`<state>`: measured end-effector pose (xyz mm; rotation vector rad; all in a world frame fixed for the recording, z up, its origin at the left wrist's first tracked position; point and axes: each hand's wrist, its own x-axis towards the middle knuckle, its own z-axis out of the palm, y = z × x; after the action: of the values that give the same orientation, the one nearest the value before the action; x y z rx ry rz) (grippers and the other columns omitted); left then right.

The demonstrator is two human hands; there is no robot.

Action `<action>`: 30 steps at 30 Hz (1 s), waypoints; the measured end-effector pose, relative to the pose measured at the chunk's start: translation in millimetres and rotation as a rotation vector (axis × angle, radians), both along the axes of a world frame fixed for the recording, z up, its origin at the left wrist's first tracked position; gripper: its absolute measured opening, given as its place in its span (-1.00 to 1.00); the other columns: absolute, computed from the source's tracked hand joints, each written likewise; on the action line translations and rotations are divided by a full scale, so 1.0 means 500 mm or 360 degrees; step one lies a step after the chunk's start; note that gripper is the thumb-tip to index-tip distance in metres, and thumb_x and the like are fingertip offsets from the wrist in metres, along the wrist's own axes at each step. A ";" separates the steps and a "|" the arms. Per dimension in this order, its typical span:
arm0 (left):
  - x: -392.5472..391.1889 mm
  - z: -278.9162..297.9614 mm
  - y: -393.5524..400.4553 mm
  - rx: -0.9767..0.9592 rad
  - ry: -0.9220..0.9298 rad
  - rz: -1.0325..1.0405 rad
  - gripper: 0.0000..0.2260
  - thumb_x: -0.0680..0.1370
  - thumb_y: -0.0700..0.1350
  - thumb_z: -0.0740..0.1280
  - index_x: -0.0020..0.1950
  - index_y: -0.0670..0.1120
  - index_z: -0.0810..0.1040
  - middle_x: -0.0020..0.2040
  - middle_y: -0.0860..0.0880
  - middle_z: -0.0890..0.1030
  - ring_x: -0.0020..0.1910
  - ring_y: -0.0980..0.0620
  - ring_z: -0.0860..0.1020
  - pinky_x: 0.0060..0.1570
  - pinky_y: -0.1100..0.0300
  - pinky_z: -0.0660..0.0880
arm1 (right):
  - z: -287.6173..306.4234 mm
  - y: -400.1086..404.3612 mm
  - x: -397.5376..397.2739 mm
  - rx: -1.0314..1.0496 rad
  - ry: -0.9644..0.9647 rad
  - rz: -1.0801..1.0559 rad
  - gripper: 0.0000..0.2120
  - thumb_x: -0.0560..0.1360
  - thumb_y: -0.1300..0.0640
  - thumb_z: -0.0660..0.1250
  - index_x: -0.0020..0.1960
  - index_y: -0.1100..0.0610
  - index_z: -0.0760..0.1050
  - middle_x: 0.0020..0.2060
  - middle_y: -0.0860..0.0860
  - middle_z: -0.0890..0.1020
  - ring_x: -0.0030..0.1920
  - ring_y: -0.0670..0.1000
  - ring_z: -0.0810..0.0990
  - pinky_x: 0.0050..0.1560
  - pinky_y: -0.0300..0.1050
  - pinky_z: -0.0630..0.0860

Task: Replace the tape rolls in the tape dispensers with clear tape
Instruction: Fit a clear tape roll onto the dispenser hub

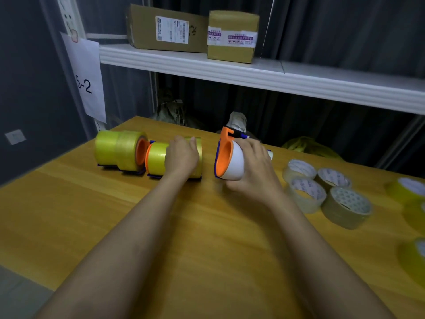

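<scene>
Three orange tape dispensers stand in a row on the wooden table (138, 215). The leftmost dispenser (140, 153) carries yellow tape rolls (119, 149). My left hand (181, 155) grips the yellow roll (157, 158) on the middle dispenser. My right hand (253, 164) grips the third dispenser (226, 155), whose orange rim and white core show with no tape on it. Several clear tape rolls (326, 192) lie flat to the right of my right hand.
More yellow tape rolls (411, 203) lie at the table's right edge. A white shelf (253, 72) with two cardboard boxes (232, 36) hangs above the far side. A paper sign (88, 79) hangs at left. Bags lie behind the table.
</scene>
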<state>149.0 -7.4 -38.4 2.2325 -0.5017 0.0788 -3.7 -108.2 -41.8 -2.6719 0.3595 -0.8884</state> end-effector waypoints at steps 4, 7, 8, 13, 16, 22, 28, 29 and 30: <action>-0.020 -0.005 -0.003 0.0263 -0.0341 0.0050 -0.61 0.65 0.02 0.10 0.27 -0.29 0.34 0.24 -0.30 0.41 0.24 -0.26 0.36 0.13 -0.02 0.35 | 0.005 0.009 -0.030 0.0013 -0.0018 -0.0067 -0.19 0.26 0.05 0.54 0.44 0.06 0.27 0.25 0.03 0.35 0.26 0.02 0.27 0.26 0.01 0.30; -0.034 0.000 0.002 0.0146 -0.0513 0.0020 -0.59 0.64 -0.01 0.15 0.36 -0.26 0.30 0.36 -0.26 0.31 0.34 -0.22 0.27 0.26 -0.02 0.29 | 0.008 0.014 -0.052 0.0017 -0.0022 -0.0097 -0.19 0.26 0.03 0.53 0.44 0.06 0.27 0.25 0.03 0.35 0.27 0.03 0.29 0.26 0.01 0.30; -0.046 0.006 0.003 0.0019 -0.0578 -0.0043 -0.59 0.63 -0.02 0.16 0.39 -0.24 0.30 0.38 -0.23 0.30 0.36 -0.20 0.25 0.29 -0.02 0.27 | 0.011 0.014 -0.061 0.0012 -0.0031 -0.0108 -0.19 0.26 0.03 0.53 0.43 0.06 0.27 0.24 0.03 0.36 0.26 0.05 0.30 0.25 0.01 0.31; -0.133 0.040 0.003 -0.0455 -0.0621 -0.0528 -0.67 0.59 0.07 0.08 0.11 -0.08 0.53 0.11 -0.07 0.47 0.16 -0.06 0.38 0.11 0.17 0.24 | 0.016 0.012 -0.094 0.0006 -0.0069 -0.0179 -0.17 0.23 -0.01 0.54 0.43 0.07 0.29 0.22 0.04 0.38 0.23 0.09 0.36 0.21 0.03 0.34; -0.202 0.053 0.002 -0.0535 -0.0375 -0.0976 -0.62 0.62 0.11 0.05 -0.07 -0.11 0.54 -0.10 -0.09 0.53 -0.05 0.00 0.46 -0.02 0.06 0.37 | 0.015 0.010 -0.117 0.0027 -0.0107 -0.0262 -0.18 0.25 -0.06 0.50 0.43 0.08 0.29 0.23 0.03 0.40 0.23 0.10 0.37 0.19 0.03 0.34; -0.283 0.043 -0.005 -0.0706 0.0172 -0.1314 -0.78 0.57 0.05 0.25 -0.04 -0.09 0.53 -0.21 0.02 0.53 -0.19 0.12 0.47 -0.16 0.21 0.38 | 0.018 0.021 -0.173 0.0046 -0.0134 -0.0417 -0.12 0.22 -0.29 0.28 0.46 0.05 0.24 0.23 -0.01 0.41 0.26 0.05 0.35 0.12 -0.15 0.08; -0.299 0.047 -0.003 -0.0920 0.0206 -0.1036 -0.79 0.66 -0.07 0.12 0.03 -0.07 0.55 -0.08 -0.05 0.58 -0.11 0.10 0.53 -0.12 0.18 0.47 | 0.019 0.017 -0.228 0.0073 -0.0107 -0.0235 -0.07 0.20 -0.46 0.27 0.46 -0.06 0.24 0.25 -0.10 0.39 0.24 -0.10 0.29 0.21 -0.14 0.13; -0.292 0.049 -0.002 -0.0948 0.0279 -0.1003 -0.76 0.66 -0.06 0.11 0.02 -0.07 0.55 -0.09 -0.05 0.58 -0.10 0.05 0.55 -0.12 0.14 0.48 | 0.020 0.013 -0.240 0.0083 -0.0074 -0.0173 -0.12 0.25 -0.45 0.27 0.46 -0.07 0.26 0.22 -0.11 0.39 0.22 -0.12 0.28 0.22 -0.13 0.19; -0.286 0.048 -0.001 -0.0979 0.0367 -0.1001 -0.75 0.66 -0.05 0.11 -0.01 -0.07 0.56 -0.13 -0.04 0.59 -0.15 0.04 0.56 -0.16 0.17 0.49 | 0.019 0.009 -0.251 0.0095 -0.0055 -0.0123 -0.18 0.30 -0.43 0.26 0.46 -0.07 0.28 0.21 -0.11 0.40 0.22 -0.12 0.29 0.23 -0.11 0.25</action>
<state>5.8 -7.8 -14.4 1.3940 -0.8884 -0.3088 -129.2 -103.5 -32.1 -2.6004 0.4764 -0.9297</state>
